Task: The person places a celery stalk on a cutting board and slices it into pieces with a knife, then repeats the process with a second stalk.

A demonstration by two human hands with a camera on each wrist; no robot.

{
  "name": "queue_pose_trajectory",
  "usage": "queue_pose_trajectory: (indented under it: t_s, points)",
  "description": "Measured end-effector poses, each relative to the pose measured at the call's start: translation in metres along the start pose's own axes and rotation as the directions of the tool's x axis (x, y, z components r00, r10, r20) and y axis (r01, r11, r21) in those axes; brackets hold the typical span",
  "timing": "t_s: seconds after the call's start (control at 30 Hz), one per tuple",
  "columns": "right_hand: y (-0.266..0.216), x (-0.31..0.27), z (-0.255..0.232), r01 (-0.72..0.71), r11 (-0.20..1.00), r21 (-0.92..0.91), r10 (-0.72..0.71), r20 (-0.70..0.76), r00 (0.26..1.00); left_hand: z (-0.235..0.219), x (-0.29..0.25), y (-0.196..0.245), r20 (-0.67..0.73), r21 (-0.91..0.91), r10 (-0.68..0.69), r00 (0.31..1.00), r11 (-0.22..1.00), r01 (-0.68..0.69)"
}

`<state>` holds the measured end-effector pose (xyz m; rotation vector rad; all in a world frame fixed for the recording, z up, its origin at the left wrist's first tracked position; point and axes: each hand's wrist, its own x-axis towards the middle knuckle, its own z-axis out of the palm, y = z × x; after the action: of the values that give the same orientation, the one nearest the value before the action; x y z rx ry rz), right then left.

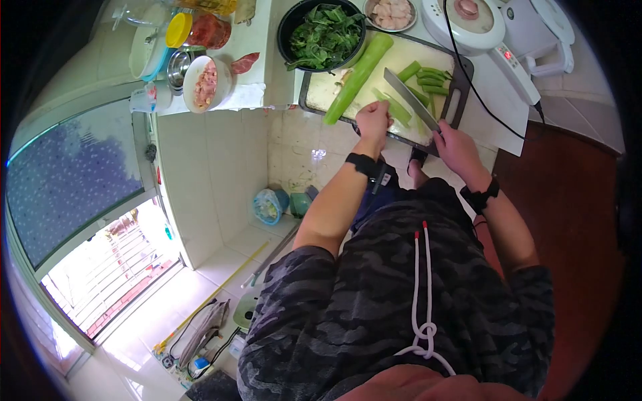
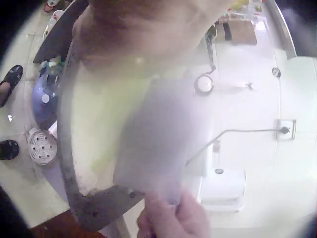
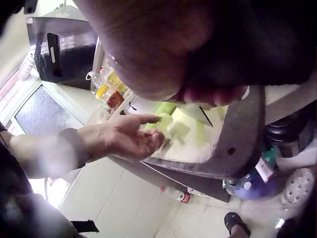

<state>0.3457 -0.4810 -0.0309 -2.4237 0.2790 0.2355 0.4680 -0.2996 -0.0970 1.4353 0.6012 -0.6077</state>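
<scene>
My right hand (image 1: 458, 148) grips the handle of a broad-bladed cleaver (image 1: 411, 99), its blade pointing up and left over the cutting board (image 1: 321, 90). In the left wrist view the cleaver (image 2: 153, 139) is blurred. To its left, at the board's near edge, is my left hand (image 1: 373, 122); in the right wrist view the left hand (image 3: 133, 139) has its thumb out and fingers loosely bent, with nothing seen between them. Pale green cut pieces (image 1: 394, 108) lie between hand and blade. A long, thick green stalk (image 1: 361, 77) lies across the board's left side.
Slim green pods (image 1: 431, 80) lie at the board's right. Behind it stand a black bowl of leafy greens (image 1: 322, 37), a bowl of pale meat (image 1: 391, 13) and a white appliance (image 1: 465, 27) with a cord. A bowl of chopped meat (image 1: 206, 85) stands on the left counter.
</scene>
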Motion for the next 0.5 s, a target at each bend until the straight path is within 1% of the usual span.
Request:
queue_pose_trajectory:
  t_s: [0.03, 0.07, 0.1, 0.13, 0.17, 0.23, 0.3, 0.37, 0.4, 0.43, 0.47, 0.5]
  points:
    - [-0.001, 0.001, 0.004, 0.003, 1.000, -0.015, -0.003, 0.003, 1.000, 0.004, -0.002, -0.003, -0.036, 0.076, 0.061, 0.997, 0.995, -0.058]
    - [-0.003, 0.001, 0.007, 0.007, 1.000, -0.029, -0.006, 0.008, 1.000, 0.004, -0.003, -0.006, -0.035, 0.075, 0.060, 0.998, 0.996, -0.057]
    - [-0.005, 0.000, 0.009, 0.007, 1.000, -0.029, -0.007, 0.007, 1.000, 0.003, -0.004, -0.008, -0.083, 0.374, 0.297, 0.951, 0.894, -0.247]
    - [-0.008, -0.002, 0.011, 0.000, 1.000, -0.025, 0.000, 0.005, 1.000, 0.001, -0.003, -0.010, -0.055, 0.642, 0.522, 0.851, 0.671, -0.370]
    - [-0.012, -0.004, 0.013, -0.005, 1.000, -0.019, 0.006, 0.003, 1.000, -0.002, -0.003, -0.011, -0.056, 0.645, 0.524, 0.850, 0.669, -0.370]
    - [-0.018, -0.006, 0.017, -0.016, 1.000, -0.004, 0.016, 0.010, 1.000, -0.006, -0.007, -0.007, -0.058, 0.512, 0.294, 0.954, 0.829, -0.225]
    - [-0.022, -0.009, 0.019, -0.034, 0.999, 0.007, 0.034, 0.019, 0.999, -0.004, -0.006, -0.007, -0.041, 0.506, 0.299, 0.953, 0.829, -0.239]
    - [-0.024, -0.011, 0.019, -0.005, 1.000, 0.025, 0.004, 0.025, 1.000, -0.002, -0.003, -0.007, -0.021, 0.494, 0.305, 0.952, 0.831, -0.255]
    - [-0.023, -0.011, 0.019, -0.006, 1.000, 0.023, 0.005, 0.025, 1.000, -0.002, -0.003, -0.005, -0.019, 0.502, 0.276, 0.961, 0.834, -0.230]
    - [-0.022, -0.011, 0.021, -0.037, 0.999, 0.038, 0.037, 0.003, 0.999, -0.001, -0.002, -0.004, -0.019, 0.510, 0.249, 0.968, 0.835, -0.204]
    - [-0.022, -0.010, 0.022, -0.067, 0.996, 0.055, 0.068, -0.018, 0.998, -0.004, 0.004, -0.008, -0.021, 0.509, 0.249, 0.968, 0.836, -0.204]
    - [-0.022, -0.009, 0.022, -0.065, 0.996, 0.055, 0.066, -0.017, 0.998, -0.008, 0.010, -0.012, -0.008, 0.563, 0.295, 0.955, 0.791, -0.240]
